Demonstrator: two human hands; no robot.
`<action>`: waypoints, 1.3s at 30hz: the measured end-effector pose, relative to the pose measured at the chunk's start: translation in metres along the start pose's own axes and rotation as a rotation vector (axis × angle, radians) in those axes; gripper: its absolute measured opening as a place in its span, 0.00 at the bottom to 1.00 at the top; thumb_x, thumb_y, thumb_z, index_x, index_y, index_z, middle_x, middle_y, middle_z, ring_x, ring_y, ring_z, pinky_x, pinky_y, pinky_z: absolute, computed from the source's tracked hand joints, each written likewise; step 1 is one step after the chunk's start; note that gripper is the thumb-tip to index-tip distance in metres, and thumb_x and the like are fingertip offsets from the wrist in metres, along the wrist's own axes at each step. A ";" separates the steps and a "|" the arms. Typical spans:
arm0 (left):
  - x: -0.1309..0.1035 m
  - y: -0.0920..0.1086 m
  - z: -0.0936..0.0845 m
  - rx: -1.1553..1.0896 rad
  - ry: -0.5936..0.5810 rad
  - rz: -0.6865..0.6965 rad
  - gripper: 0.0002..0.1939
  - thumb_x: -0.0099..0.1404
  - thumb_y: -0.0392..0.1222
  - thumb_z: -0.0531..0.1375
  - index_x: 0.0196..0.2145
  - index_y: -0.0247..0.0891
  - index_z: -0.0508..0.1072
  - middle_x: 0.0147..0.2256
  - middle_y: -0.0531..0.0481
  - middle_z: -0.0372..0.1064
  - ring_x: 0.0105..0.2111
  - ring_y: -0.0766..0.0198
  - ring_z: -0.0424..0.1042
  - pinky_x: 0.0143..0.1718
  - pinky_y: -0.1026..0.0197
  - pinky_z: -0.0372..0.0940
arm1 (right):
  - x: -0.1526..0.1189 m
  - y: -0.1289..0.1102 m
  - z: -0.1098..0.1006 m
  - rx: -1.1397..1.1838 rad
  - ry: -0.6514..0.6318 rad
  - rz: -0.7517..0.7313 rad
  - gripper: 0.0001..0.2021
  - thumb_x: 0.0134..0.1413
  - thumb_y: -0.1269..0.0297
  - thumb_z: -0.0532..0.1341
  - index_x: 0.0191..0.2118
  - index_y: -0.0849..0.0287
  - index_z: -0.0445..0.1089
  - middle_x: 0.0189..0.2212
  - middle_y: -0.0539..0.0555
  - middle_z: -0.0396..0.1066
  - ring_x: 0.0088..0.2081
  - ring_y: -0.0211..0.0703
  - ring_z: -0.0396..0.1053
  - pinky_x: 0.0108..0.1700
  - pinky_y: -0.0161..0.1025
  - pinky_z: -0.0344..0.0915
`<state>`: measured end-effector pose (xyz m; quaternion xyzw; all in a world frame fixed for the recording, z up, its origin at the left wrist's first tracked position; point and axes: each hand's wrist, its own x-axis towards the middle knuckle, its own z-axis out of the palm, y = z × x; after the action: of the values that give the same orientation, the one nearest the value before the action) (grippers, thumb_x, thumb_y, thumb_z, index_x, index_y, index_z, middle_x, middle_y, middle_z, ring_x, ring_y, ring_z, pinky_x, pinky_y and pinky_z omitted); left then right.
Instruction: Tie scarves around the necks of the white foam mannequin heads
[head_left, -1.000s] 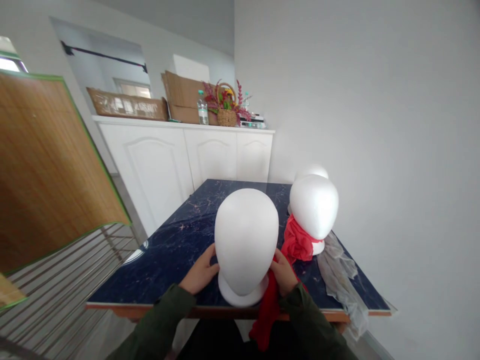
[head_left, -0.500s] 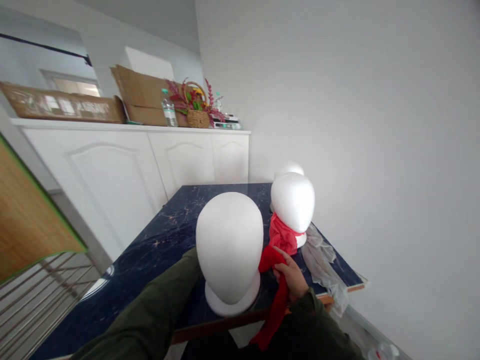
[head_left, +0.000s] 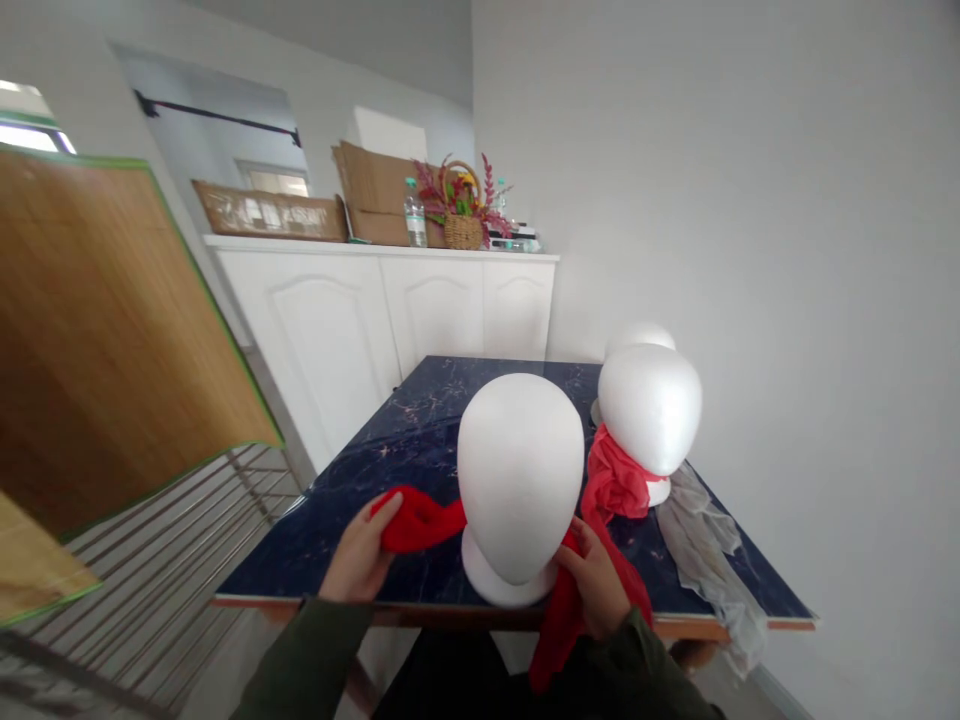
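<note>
While we are looking down at the dark marble table [head_left: 360,470], our left hand [head_left: 358,560] is pinching one end of the red scarf [head_left: 416,520], which is passing behind the neck of the near foam mannequin head [head_left: 520,475]. Our right hand [head_left: 600,578] is gripping the scarf's other end, hanging off the table edge. Further right, a second foam head [head_left: 649,408] is wearing its own red scarf [head_left: 615,480], beside pale sheer fabric [head_left: 705,545].

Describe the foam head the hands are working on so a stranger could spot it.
On the dark blue marble table, it is the white foam head nearest the front edge. Unlike the heads behind, its red scarf is held at both ends by the left hand and right hand.
</note>
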<state>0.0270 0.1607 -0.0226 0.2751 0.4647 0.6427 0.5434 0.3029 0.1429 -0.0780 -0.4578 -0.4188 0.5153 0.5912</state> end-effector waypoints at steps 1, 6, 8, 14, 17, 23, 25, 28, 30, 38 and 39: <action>-0.018 -0.014 -0.006 0.038 0.009 -0.046 0.16 0.49 0.43 0.66 0.35 0.33 0.70 0.30 0.48 0.72 0.27 0.64 0.70 0.28 0.64 0.66 | -0.005 0.006 -0.004 -0.012 0.005 0.020 0.26 0.37 0.65 0.64 0.48 0.59 0.65 0.43 0.57 0.70 0.42 0.47 0.69 0.40 0.39 0.65; -0.064 -0.048 -0.011 0.060 0.103 0.109 0.19 0.48 0.41 0.66 0.39 0.35 0.70 0.36 0.50 0.73 0.36 0.66 0.71 0.39 0.67 0.65 | -0.016 0.015 -0.015 -0.029 0.006 0.107 0.25 0.37 0.63 0.65 0.46 0.58 0.63 0.41 0.56 0.71 0.41 0.48 0.70 0.43 0.43 0.66; -0.065 -0.045 -0.008 -0.098 0.141 0.141 0.20 0.47 0.37 0.64 0.40 0.38 0.68 0.37 0.51 0.72 0.37 0.65 0.71 0.39 0.65 0.66 | -0.016 0.014 -0.013 -0.062 0.036 0.107 0.22 0.37 0.61 0.65 0.42 0.58 0.62 0.37 0.55 0.71 0.37 0.47 0.70 0.40 0.42 0.67; -0.065 -0.046 0.010 -0.243 0.162 0.148 0.13 0.53 0.40 0.60 0.37 0.37 0.68 0.32 0.51 0.73 0.33 0.61 0.73 0.42 0.55 0.67 | -0.015 0.015 -0.005 -0.236 0.125 0.054 0.15 0.41 0.56 0.63 0.28 0.55 0.55 0.18 0.44 0.62 0.20 0.39 0.65 0.22 0.35 0.61; -0.065 -0.057 0.015 -0.131 0.245 0.171 0.10 0.58 0.43 0.57 0.37 0.37 0.70 0.33 0.49 0.73 0.37 0.60 0.72 0.48 0.53 0.64 | -0.017 0.017 -0.003 -0.212 0.062 0.104 0.19 0.44 0.52 0.61 0.25 0.54 0.48 0.14 0.42 0.57 0.16 0.39 0.64 0.16 0.34 0.56; -0.067 -0.062 0.011 0.070 0.056 0.104 0.30 0.60 0.63 0.47 0.36 0.33 0.73 0.37 0.43 0.73 0.45 0.54 0.69 0.51 0.52 0.60 | -0.021 0.021 0.003 -0.046 0.030 0.150 0.21 0.42 0.47 0.61 0.25 0.55 0.49 0.15 0.42 0.58 0.17 0.39 0.64 0.17 0.33 0.55; -0.075 -0.062 0.014 0.162 -0.033 0.090 0.28 0.57 0.63 0.52 0.36 0.33 0.73 0.38 0.43 0.73 0.45 0.52 0.68 0.49 0.53 0.61 | -0.025 0.021 0.006 -0.012 0.035 0.123 0.21 0.42 0.47 0.61 0.25 0.55 0.50 0.17 0.45 0.62 0.20 0.39 0.64 0.21 0.33 0.57; -0.089 -0.067 0.022 0.174 -0.192 0.058 0.24 0.54 0.55 0.60 0.41 0.34 0.71 0.40 0.43 0.72 0.41 0.53 0.69 0.45 0.54 0.64 | -0.032 0.021 0.010 -0.027 0.017 0.046 0.19 0.43 0.49 0.62 0.24 0.57 0.54 0.22 0.48 0.65 0.25 0.38 0.64 0.27 0.34 0.59; -0.098 -0.073 0.026 0.153 -0.270 0.068 0.25 0.53 0.50 0.63 0.46 0.36 0.68 0.43 0.44 0.70 0.41 0.55 0.69 0.44 0.55 0.64 | -0.039 0.019 0.014 -0.092 0.005 -0.015 0.16 0.43 0.52 0.62 0.25 0.58 0.58 0.23 0.49 0.65 0.27 0.38 0.63 0.31 0.35 0.60; -0.107 -0.078 0.028 0.887 -0.701 0.510 0.15 0.61 0.38 0.53 0.46 0.40 0.69 0.45 0.42 0.65 0.45 0.56 0.64 0.50 0.54 0.59 | -0.063 -0.001 0.022 -0.355 -0.130 -0.180 0.15 0.50 0.53 0.56 0.34 0.59 0.73 0.36 0.56 0.63 0.43 0.46 0.61 0.50 0.43 0.55; -0.107 -0.076 0.032 0.975 -0.789 0.564 0.15 0.62 0.36 0.51 0.46 0.40 0.69 0.44 0.42 0.65 0.44 0.57 0.64 0.49 0.55 0.59 | -0.064 -0.003 0.022 -0.350 -0.159 -0.181 0.17 0.50 0.52 0.57 0.36 0.59 0.73 0.38 0.56 0.62 0.43 0.47 0.61 0.51 0.43 0.55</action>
<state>0.1157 0.0667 -0.0616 0.8121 0.3787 0.3289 0.2981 0.2751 0.0814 -0.0716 -0.4721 -0.5865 0.4139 0.5116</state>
